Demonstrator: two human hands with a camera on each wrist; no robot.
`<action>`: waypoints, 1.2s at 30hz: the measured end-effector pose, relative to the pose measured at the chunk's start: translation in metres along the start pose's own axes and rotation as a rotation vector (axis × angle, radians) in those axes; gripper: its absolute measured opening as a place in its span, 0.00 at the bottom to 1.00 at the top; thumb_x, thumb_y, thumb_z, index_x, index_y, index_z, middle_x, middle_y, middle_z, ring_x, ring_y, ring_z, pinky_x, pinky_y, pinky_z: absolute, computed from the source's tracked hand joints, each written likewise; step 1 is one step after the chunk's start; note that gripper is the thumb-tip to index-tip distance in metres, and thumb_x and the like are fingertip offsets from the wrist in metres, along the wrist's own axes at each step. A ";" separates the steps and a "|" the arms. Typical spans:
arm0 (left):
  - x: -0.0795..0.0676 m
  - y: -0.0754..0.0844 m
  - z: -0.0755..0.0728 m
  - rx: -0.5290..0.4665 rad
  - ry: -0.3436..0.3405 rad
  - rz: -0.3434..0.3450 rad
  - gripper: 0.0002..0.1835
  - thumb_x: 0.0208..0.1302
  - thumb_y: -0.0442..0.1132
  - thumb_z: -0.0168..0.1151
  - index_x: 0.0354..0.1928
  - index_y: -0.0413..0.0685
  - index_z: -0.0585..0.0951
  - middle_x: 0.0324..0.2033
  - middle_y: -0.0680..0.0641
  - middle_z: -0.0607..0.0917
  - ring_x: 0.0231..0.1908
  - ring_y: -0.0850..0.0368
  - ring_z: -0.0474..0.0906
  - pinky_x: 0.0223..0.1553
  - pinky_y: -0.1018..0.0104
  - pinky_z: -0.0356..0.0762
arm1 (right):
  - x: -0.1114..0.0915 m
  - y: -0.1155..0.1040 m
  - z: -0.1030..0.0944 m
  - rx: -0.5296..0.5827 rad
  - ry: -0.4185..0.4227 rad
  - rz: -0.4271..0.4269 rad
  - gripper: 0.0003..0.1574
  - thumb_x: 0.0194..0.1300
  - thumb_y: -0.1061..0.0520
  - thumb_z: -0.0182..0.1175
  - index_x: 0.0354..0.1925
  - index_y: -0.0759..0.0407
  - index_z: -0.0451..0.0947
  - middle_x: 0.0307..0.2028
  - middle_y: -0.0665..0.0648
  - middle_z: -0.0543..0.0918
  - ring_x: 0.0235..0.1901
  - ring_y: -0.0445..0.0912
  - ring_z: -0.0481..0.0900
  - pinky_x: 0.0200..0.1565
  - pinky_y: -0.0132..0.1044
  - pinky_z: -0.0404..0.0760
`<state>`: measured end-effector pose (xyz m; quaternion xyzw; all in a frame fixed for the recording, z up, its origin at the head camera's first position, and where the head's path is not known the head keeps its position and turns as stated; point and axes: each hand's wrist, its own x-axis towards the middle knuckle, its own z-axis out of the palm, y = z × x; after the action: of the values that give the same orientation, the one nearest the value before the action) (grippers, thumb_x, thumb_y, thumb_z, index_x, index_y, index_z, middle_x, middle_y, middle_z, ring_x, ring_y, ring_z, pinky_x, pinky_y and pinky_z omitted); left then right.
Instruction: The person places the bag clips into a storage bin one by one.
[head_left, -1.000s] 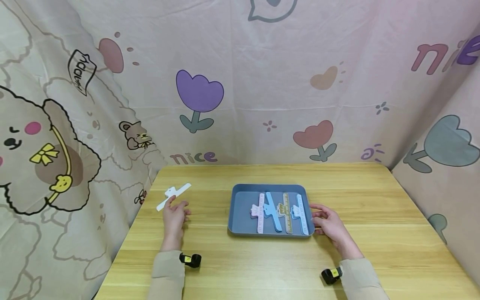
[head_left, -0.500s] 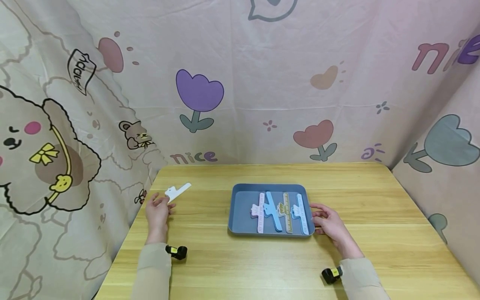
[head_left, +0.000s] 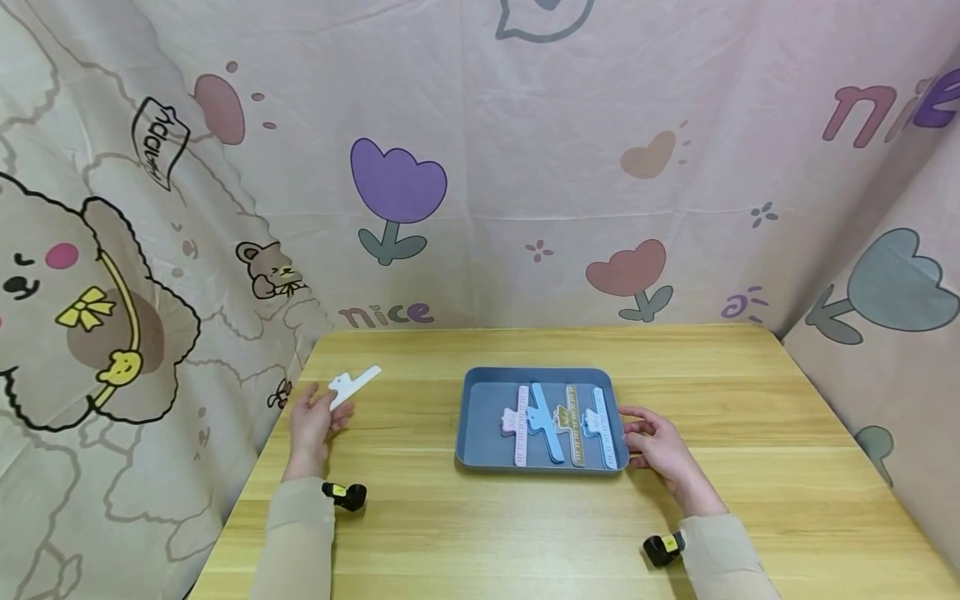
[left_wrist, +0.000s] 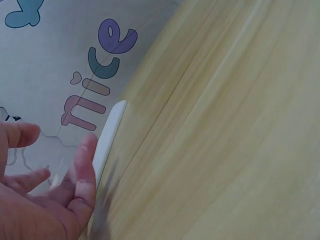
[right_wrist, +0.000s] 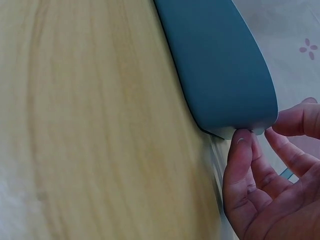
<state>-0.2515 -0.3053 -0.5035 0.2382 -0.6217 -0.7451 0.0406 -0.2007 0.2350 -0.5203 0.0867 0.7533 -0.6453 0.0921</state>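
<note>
My left hand [head_left: 309,425] is at the lower end of a white clip [head_left: 356,386] with a long straight bar, lying near the table's left edge. In the left wrist view, one finger overlaps the white clip [left_wrist: 106,141] and the thumb stands apart from the other fingers. My right hand [head_left: 662,450] touches the right end of a blue-grey tray [head_left: 480,458]; the right wrist view shows its fingertips against the wall of the tray [right_wrist: 225,65]. Inside the tray lie a pink clip [head_left: 521,425], a blue clip [head_left: 546,423], a gold clip [head_left: 575,425] and a light-blue clip [head_left: 604,427].
The wooden table [head_left: 465,533] meets a printed cloth [head_left: 517,167] hung along its back and sides. The left part of the tray floor is bare. A black camera [head_left: 347,497] sits on the left wrist, another camera [head_left: 663,550] on the right.
My left hand has moved left along the white clip to its lower end, then its fingers have shifted slightly. The right hand and tray have stayed in place.
</note>
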 end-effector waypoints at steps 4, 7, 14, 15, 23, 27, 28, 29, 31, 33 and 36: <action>0.000 -0.001 -0.001 0.000 -0.035 -0.039 0.38 0.76 0.39 0.50 0.79 0.56 0.43 0.66 0.39 0.65 0.36 0.60 0.84 0.34 0.72 0.81 | 0.000 0.000 0.000 0.003 -0.005 -0.004 0.34 0.63 0.70 0.54 0.67 0.65 0.65 0.45 0.65 0.75 0.33 0.50 0.81 0.28 0.40 0.81; -0.001 -0.002 0.000 0.043 -0.070 -0.037 0.38 0.76 0.39 0.49 0.79 0.54 0.42 0.68 0.37 0.62 0.38 0.58 0.84 0.35 0.72 0.81 | 0.000 0.000 0.000 0.005 -0.005 -0.002 0.34 0.63 0.70 0.54 0.68 0.65 0.64 0.45 0.65 0.75 0.33 0.50 0.81 0.28 0.40 0.81; -0.006 -0.003 0.000 0.129 -0.144 -0.035 0.39 0.75 0.37 0.49 0.78 0.50 0.40 0.69 0.32 0.61 0.38 0.59 0.84 0.32 0.73 0.79 | 0.000 0.000 -0.001 0.002 -0.003 0.004 0.34 0.64 0.70 0.54 0.68 0.65 0.64 0.46 0.66 0.75 0.33 0.51 0.81 0.29 0.40 0.81; -0.007 -0.003 0.000 0.146 -0.153 -0.037 0.39 0.75 0.37 0.50 0.78 0.49 0.41 0.68 0.31 0.62 0.37 0.59 0.84 0.29 0.74 0.78 | 0.000 -0.001 -0.001 0.000 -0.004 0.004 0.34 0.64 0.70 0.54 0.68 0.65 0.64 0.46 0.66 0.75 0.33 0.51 0.81 0.29 0.40 0.81; -0.009 -0.004 0.004 0.162 -0.214 -0.076 0.40 0.72 0.32 0.53 0.77 0.41 0.43 0.52 0.38 0.79 0.37 0.61 0.84 0.24 0.77 0.74 | 0.000 0.000 -0.001 -0.006 -0.008 -0.005 0.33 0.64 0.70 0.54 0.68 0.66 0.64 0.46 0.66 0.74 0.33 0.51 0.81 0.29 0.40 0.81; -0.006 -0.007 0.007 0.166 -0.247 -0.070 0.36 0.73 0.32 0.50 0.76 0.37 0.45 0.48 0.40 0.81 0.37 0.61 0.83 0.25 0.77 0.74 | 0.001 0.001 -0.001 -0.004 -0.008 -0.007 0.33 0.64 0.70 0.54 0.68 0.66 0.64 0.45 0.66 0.75 0.33 0.51 0.81 0.29 0.40 0.81; -0.006 -0.008 0.008 0.174 -0.248 -0.069 0.35 0.73 0.32 0.50 0.75 0.36 0.46 0.48 0.40 0.80 0.37 0.61 0.83 0.25 0.77 0.74 | 0.001 0.001 -0.001 -0.004 -0.008 -0.007 0.34 0.64 0.70 0.54 0.68 0.66 0.64 0.45 0.65 0.74 0.33 0.51 0.81 0.29 0.40 0.81; -0.006 -0.009 0.010 0.184 -0.255 -0.069 0.34 0.74 0.33 0.49 0.75 0.36 0.47 0.49 0.40 0.80 0.37 0.61 0.83 0.26 0.77 0.74 | 0.001 0.001 -0.001 -0.004 -0.008 -0.007 0.34 0.64 0.70 0.54 0.68 0.66 0.64 0.45 0.65 0.74 0.33 0.51 0.81 0.29 0.40 0.81; -0.005 -0.010 0.012 0.204 -0.254 -0.067 0.31 0.75 0.33 0.48 0.74 0.34 0.50 0.49 0.39 0.79 0.37 0.60 0.83 0.26 0.77 0.74 | 0.001 0.001 -0.001 -0.005 -0.009 -0.006 0.34 0.64 0.70 0.54 0.68 0.66 0.64 0.45 0.65 0.74 0.34 0.51 0.81 0.29 0.40 0.81; -0.003 -0.011 0.015 0.217 -0.247 -0.065 0.30 0.75 0.33 0.47 0.73 0.33 0.52 0.49 0.39 0.80 0.36 0.60 0.83 0.26 0.76 0.74 | 0.000 0.000 -0.001 -0.007 -0.009 -0.005 0.34 0.63 0.70 0.54 0.68 0.66 0.64 0.45 0.65 0.74 0.34 0.51 0.81 0.29 0.40 0.81; -0.002 -0.014 0.019 0.227 -0.211 -0.053 0.28 0.75 0.33 0.48 0.72 0.32 0.55 0.45 0.40 0.81 0.33 0.61 0.82 0.26 0.76 0.74 | 0.000 0.000 -0.001 -0.009 -0.009 -0.006 0.34 0.64 0.70 0.54 0.68 0.66 0.64 0.45 0.65 0.74 0.34 0.51 0.81 0.29 0.40 0.81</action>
<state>-0.2547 -0.2840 -0.5139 0.1779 -0.6963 -0.6916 -0.0720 -0.2008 0.2358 -0.5203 0.0811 0.7560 -0.6428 0.0939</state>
